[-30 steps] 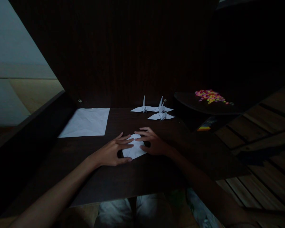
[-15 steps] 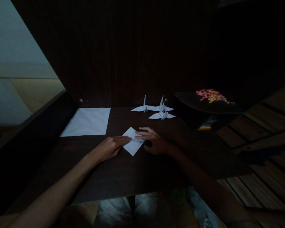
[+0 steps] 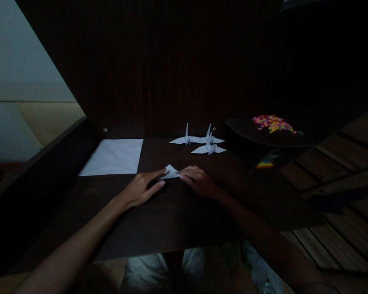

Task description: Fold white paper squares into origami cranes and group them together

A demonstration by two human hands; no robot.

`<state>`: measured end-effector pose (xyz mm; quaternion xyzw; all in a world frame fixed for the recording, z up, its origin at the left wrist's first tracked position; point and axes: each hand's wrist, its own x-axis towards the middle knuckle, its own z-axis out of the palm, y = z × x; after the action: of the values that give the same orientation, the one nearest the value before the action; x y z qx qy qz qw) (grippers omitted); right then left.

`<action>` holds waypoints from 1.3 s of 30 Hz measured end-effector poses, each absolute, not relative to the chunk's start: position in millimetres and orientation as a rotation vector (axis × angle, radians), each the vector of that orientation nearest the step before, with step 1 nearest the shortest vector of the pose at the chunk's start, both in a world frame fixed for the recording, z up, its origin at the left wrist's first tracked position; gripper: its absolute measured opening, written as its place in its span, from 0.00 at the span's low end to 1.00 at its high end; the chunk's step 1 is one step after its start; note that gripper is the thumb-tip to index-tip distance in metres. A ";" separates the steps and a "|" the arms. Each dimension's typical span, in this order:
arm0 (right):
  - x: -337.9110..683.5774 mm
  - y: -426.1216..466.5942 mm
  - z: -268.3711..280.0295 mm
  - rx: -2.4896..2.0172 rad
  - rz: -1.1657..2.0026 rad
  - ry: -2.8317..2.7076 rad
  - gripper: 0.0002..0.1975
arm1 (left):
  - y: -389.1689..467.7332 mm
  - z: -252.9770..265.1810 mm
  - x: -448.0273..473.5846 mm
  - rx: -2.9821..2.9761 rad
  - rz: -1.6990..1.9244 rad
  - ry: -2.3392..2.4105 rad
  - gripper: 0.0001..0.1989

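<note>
In the head view, the folded paper lies on the dark bench between the person's two hands, doubled over into a low triangle with one point facing away from the person and its long folded edge on the near side. The left hand comes in from the left of the folded paper. Its index finger stretches out and rests on the paper's left part, while the thumb is spread away from it, just beside the near edge. The right hand is at the opposite side, its fingers held together and curled, the tips touching the right corner of the folded paper. The thumb is drawn in close to them, but the dim light makes it impossible to tell whether the corner is pinched between.

Left of the folded paper and a little beyond it, a flat white sheet lies creased on the bench. Beyond the folded paper and to its right stand three paper cranes, close together. Farther to the right, well apart from it, small colourful pieces lie heaped on a rounded shelf.
</note>
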<state>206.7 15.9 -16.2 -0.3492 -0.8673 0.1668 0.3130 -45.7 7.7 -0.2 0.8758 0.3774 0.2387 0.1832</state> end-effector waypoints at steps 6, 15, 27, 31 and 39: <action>202.0 9.2 -3.7 -1.099 0.644 -1.969 0.13 | 4.4 -0.9 -33.9 2.057 0.859 1.187 0.17; 198.8 12.0 -2.0 -1.095 1.435 -1.458 0.18 | 4.5 6.2 -31.6 1.450 0.739 0.938 0.13; 197.2 9.8 -10.4 -1.077 1.648 -1.463 0.15 | 4.0 5.2 -31.3 1.360 0.662 0.934 0.11; 196.1 10.7 -13.0 -1.041 1.589 -1.478 0.14 | 4.1 5.4 -28.5 1.331 0.652 0.959 0.10; 196.7 14.4 -13.7 -0.998 1.493 -1.458 0.13 | 4.9 4.6 -26.9 1.191 0.676 0.917 0.12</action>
<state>196.7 14.4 -13.7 -0.3949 -0.5771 0.5909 0.4023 -26.9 4.9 4.6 0.5303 0.4081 0.3012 0.6793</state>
